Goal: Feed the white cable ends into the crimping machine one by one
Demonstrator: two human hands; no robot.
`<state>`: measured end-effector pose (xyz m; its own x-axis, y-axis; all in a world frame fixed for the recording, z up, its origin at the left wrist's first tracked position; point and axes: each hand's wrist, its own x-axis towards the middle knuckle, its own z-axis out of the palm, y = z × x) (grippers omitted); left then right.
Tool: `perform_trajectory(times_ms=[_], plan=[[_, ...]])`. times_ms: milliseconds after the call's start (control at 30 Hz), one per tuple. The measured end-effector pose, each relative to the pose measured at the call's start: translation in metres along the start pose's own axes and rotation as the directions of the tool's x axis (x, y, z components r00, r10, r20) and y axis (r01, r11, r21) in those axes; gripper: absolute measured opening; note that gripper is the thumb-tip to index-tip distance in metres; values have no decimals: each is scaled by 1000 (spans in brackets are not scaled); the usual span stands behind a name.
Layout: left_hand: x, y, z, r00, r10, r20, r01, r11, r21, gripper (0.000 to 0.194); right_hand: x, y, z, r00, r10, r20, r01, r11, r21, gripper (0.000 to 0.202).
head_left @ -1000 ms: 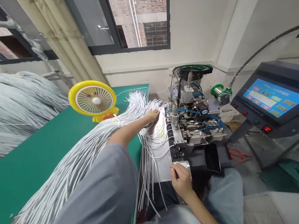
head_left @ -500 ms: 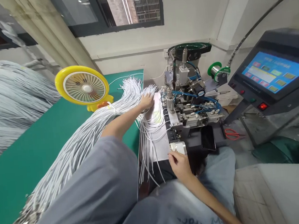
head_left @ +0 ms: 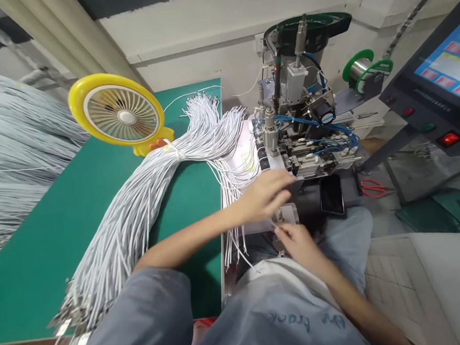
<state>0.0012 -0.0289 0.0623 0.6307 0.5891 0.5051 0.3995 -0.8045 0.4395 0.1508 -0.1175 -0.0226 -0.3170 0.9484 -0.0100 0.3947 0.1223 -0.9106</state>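
My left hand (head_left: pixel 260 197) is open, thumb apart from the outstretched fingers, over the near end of the machine (head_left: pixel 270 133). Just below it, my right hand (head_left: pixel 301 245) has thumb and finger pinched together; I cannot tell whether they grip anything. The tied cables (head_left: pixel 132 208) lie along the green table (head_left: pixel 67 210) to my left, beside the yellow fan (head_left: pixel 127 116), while loose wires (head_left: pixel 228 186) hang by the table's edge. A phone (head_left: pixel 331 196) lies right of the machine's front.
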Motion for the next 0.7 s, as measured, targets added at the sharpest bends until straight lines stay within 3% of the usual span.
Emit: perform_trajectory(times_ms=[67,133,233,367,433,567,700], plan=[[-7,12,21,984,-30,175,42,997,-66,37,6,0,-27,991,13,-130,-6,998,59,22],[-10,12,34,962,-86,260,123,984,-128,40,14,-2,-48,963,53,-264,-8,985,171,15],[-10,3,37,979,-86,182,131,959,-251,32,21,-9,-62,924,138,-356,15,919,394,14],[-5,-3,25,997,-73,25,78,928,-364,19,29,-20,-55,936,128,-329,111,778,618,16],[-5,-1,19,995,-95,6,90,920,-381,16,34,-23,-50,931,93,-354,167,753,636,14],[-5,1,15,990,-141,24,138,891,-432,15,42,-31,-45,885,3,-466,258,830,495,10],[-4,-2,13,987,-152,52,159,864,-478,16,43,-36,-49,886,-63,-459,274,871,409,8]])
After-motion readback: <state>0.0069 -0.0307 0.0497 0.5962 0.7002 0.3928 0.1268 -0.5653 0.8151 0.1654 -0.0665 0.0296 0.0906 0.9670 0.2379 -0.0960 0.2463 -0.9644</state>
